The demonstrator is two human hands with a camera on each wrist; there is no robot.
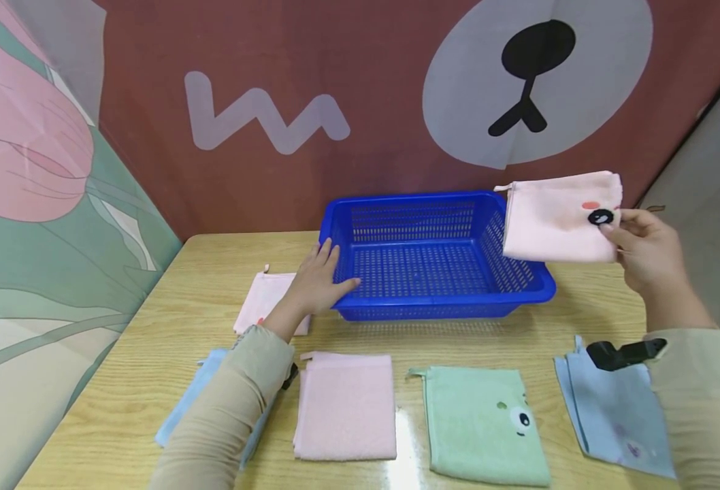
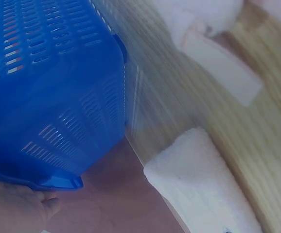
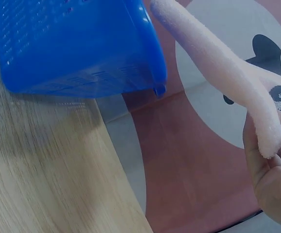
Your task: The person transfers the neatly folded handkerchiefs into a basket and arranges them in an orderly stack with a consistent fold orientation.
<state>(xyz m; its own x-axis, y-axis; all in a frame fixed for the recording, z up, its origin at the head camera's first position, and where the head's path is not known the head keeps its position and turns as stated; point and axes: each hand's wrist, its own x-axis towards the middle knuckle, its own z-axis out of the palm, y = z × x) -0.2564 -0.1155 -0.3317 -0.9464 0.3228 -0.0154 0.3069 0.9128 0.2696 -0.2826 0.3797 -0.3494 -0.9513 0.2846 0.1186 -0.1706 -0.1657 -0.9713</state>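
Observation:
In the head view my right hand pinches a folded pale pink towel by its right edge, raised over the blue plastic basket's right end. The towel has a black embroidered eye and a hanging loop. The right wrist view shows thumb and fingers on the folded towel. My left hand grips the left rim of the blue basket, thumb over the front corner. In the left wrist view the fingers of the left hand lie at the rim. The basket's visible floor is bare.
In front of the basket lie a pink towel, a green towel and a blue towel. Another blue towel is partly under the left sleeve. A pale pink towel lies left of the basket. A printed cloth hangs behind the table.

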